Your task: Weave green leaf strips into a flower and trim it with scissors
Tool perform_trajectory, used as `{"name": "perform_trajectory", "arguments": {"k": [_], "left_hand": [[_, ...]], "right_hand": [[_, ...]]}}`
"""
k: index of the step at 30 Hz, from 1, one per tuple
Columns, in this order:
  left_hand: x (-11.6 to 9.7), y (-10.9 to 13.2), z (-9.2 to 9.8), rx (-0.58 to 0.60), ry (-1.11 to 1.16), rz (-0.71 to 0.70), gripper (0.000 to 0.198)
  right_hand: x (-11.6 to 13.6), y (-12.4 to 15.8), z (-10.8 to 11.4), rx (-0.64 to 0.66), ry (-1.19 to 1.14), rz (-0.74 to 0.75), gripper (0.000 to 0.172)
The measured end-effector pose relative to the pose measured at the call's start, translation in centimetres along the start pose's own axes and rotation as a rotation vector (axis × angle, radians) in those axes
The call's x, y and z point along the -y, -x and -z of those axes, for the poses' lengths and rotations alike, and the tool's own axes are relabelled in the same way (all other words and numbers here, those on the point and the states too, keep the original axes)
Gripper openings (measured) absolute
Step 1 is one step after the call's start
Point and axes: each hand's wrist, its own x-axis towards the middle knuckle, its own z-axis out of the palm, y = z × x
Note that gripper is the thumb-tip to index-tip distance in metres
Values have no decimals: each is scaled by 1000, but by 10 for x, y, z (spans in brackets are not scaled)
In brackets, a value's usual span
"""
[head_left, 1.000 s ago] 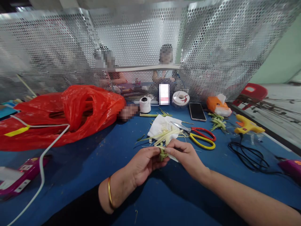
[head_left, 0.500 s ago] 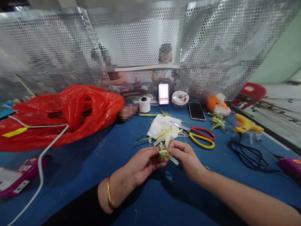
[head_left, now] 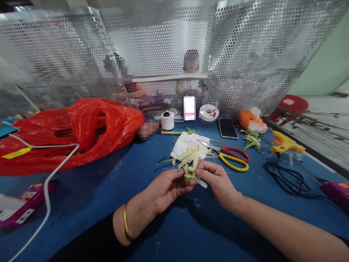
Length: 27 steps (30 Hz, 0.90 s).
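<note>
A small woven piece of green leaf strips (head_left: 190, 176) is held just above the blue table (head_left: 131, 174). My left hand (head_left: 166, 189), with a gold bangle on its wrist, pinches its left side. From the right, my right hand (head_left: 216, 182) pinches a pale strip of it. Loose pale leaf strips (head_left: 191, 155) lie on a white tissue (head_left: 185, 142) just beyond my hands.
Red and yellow scissors (head_left: 231, 157) lie right of the tissue. A phone (head_left: 227, 128), leaf scraps (head_left: 251, 140), a yellow glue gun (head_left: 286, 145) and black cord (head_left: 289, 179) are at the right. A red plastic bag (head_left: 71, 133) fills the left. People sit behind the perforated metal screen (head_left: 245, 54).
My two hands have shifted slightly up and away with the woven piece, and my right fingers have re-gripped the pale strip. Nothing else on the table has moved.
</note>
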Motion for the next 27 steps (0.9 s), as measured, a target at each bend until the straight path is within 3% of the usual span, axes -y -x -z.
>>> {"name": "perform_trajectory", "arguments": {"k": [6, 14, 21, 27], "left_hand": [[-3, 1, -3, -53, -4, 32, 22], [2, 2, -4, -39, -146, -90, 20], [11, -2, -2, -16, -200, -141, 19], [4, -1, -2, -117, -101, -126, 14]], "right_hand": [[2, -4, 4, 54, 169, 56, 27], [-5, -4, 5, 43, 458, 240, 24], [-6, -2, 5, 52, 588, 285, 24], [6, -2, 6, 120, 547, 294, 6]]}}
